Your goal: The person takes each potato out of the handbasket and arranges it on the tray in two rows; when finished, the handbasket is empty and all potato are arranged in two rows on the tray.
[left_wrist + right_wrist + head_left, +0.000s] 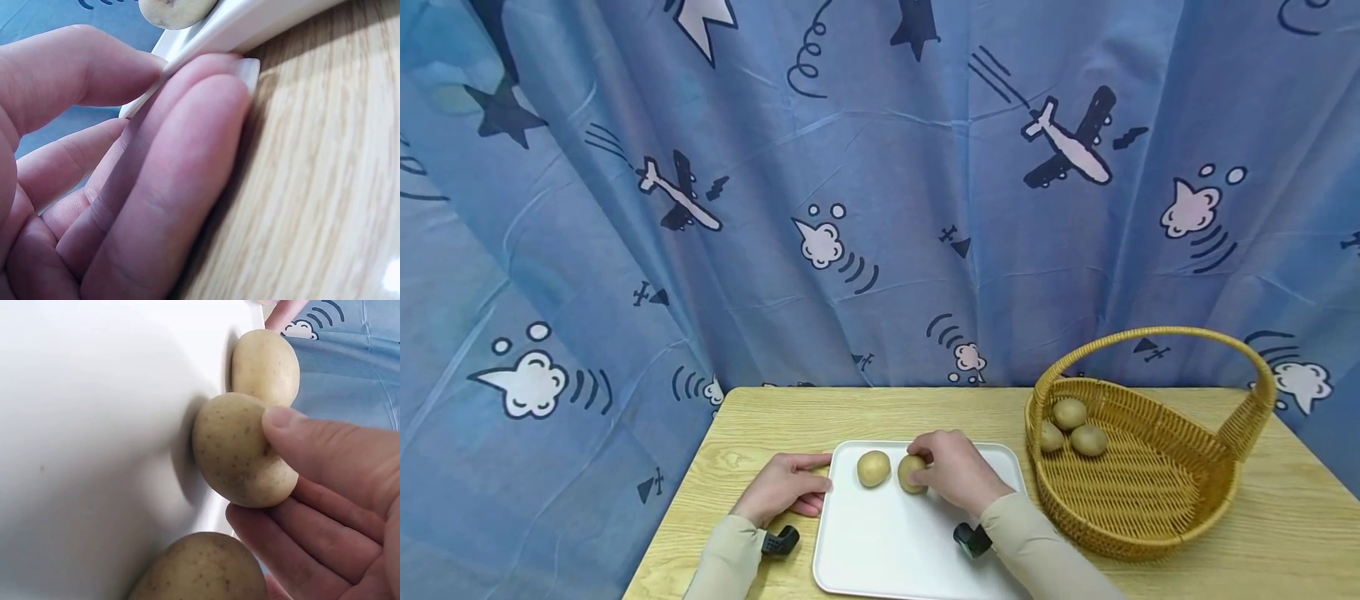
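On a white tray (887, 546), my right hand (958, 471) holds a tan potato (234, 450) between thumb and fingers, at the tray's far side. Just left of it sits another potato (872, 468). The right wrist view shows a further potato (203, 572) close by, which the right hand covers in the head view. At the tray's left edge, my left hand (786, 485) grips the rim; its thumb (134, 65) touches the rim and the other fingers lie against the outer side.
To the right stands a wicker basket (1150, 546) with a tall handle, holding several potatoes (1088, 440) at its left end. Tray and basket rest on a light wood table (760, 417). Behind the table hangs a blue patterned curtain (880, 167).
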Demonstrator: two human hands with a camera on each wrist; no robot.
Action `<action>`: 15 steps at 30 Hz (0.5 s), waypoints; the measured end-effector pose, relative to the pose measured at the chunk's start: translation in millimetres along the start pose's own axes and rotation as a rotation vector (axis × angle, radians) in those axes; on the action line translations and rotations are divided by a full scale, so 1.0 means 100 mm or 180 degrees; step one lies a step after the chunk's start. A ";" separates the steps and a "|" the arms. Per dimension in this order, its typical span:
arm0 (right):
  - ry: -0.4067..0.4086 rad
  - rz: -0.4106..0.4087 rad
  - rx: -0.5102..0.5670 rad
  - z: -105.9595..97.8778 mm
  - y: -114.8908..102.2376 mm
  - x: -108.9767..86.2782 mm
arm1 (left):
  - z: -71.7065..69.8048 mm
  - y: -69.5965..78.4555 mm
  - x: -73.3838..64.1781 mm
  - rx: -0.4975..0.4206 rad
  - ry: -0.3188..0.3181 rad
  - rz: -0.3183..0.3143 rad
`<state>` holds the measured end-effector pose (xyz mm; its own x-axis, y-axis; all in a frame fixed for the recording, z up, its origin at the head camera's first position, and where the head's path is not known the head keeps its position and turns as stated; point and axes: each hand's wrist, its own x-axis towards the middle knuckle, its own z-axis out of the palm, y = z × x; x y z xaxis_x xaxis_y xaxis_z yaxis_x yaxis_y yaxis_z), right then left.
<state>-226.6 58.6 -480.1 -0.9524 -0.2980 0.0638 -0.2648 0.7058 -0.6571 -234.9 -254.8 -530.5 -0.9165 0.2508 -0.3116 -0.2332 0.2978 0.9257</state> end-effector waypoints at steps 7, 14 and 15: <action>0.0105 -0.0012 -0.0031 -0.02 0.00 0.00 | 0.00 -0.01 0.00 -0.0010 -0.0002 -0.0014; 0.0051 0.0057 -0.0006 -0.02 0.01 -0.01 | 0.00 -0.01 0.02 0.0008 0.0002 -0.0026; 0.0041 0.0079 -0.0004 -0.03 0.01 -0.01 | -0.01 -0.01 0.02 0.0007 0.0004 -0.0023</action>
<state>-226.5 61.2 -478.7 -0.9606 -0.2720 0.0572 -0.2413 0.7137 -0.6576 -236.9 -255.1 -532.1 -0.9152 0.2475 -0.3180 -0.2392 0.3016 0.9229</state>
